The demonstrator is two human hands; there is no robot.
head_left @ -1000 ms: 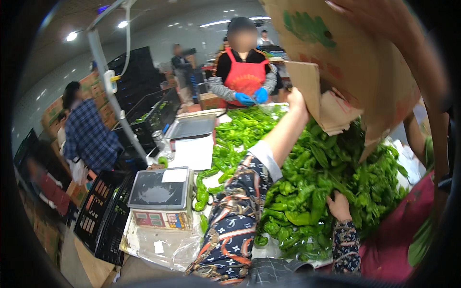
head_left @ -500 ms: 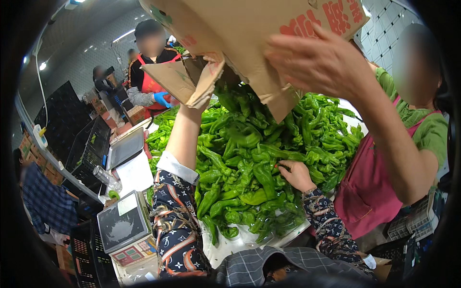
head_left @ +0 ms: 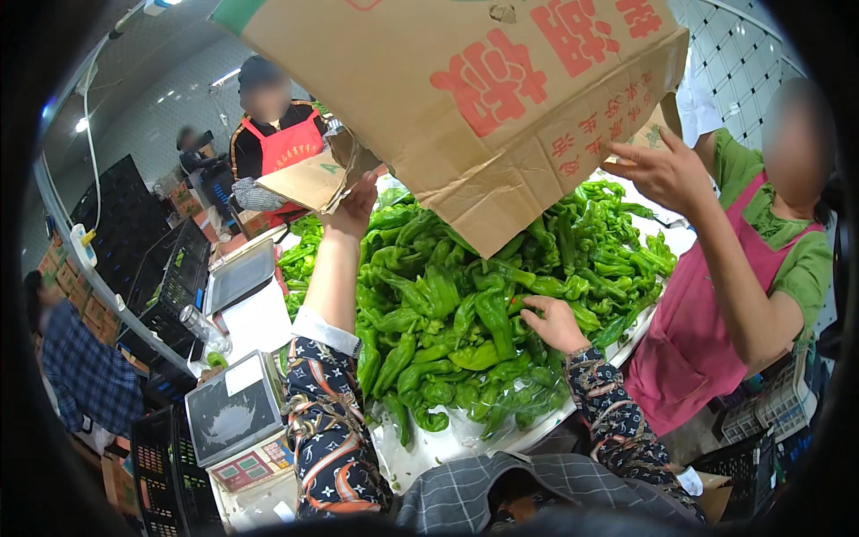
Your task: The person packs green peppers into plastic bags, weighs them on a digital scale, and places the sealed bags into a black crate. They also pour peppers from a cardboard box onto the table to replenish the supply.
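A large cardboard box (head_left: 537,107) with red print hangs tilted, mouth down, over a big heap of green peppers (head_left: 429,295). My left hand (head_left: 351,208) is raised at the left of the box and grips a bent flap (head_left: 309,179). My right hand (head_left: 557,324) rests on the near right part of the heap, fingers loosely bent and apart against the peppers. A small red spot shows by its fingertips. Clear plastic film (head_left: 528,403) lies over the near peppers. A co-worker's hand (head_left: 667,174) is spread by the box's right side.
At the left stand a scale (head_left: 234,416), a second grey weighing plate (head_left: 242,277), a white paper sheet (head_left: 255,318) and a clear jar (head_left: 201,327). Co-workers in a pink apron (head_left: 684,358) and a red apron (head_left: 291,148) stand around the table. Black crates (head_left: 161,456) are stacked at the lower left.
The box has risen and swung toward the left, and peppers no longer show in its mouth. My left hand is lower and further left. The co-worker's hand has moved right and down.
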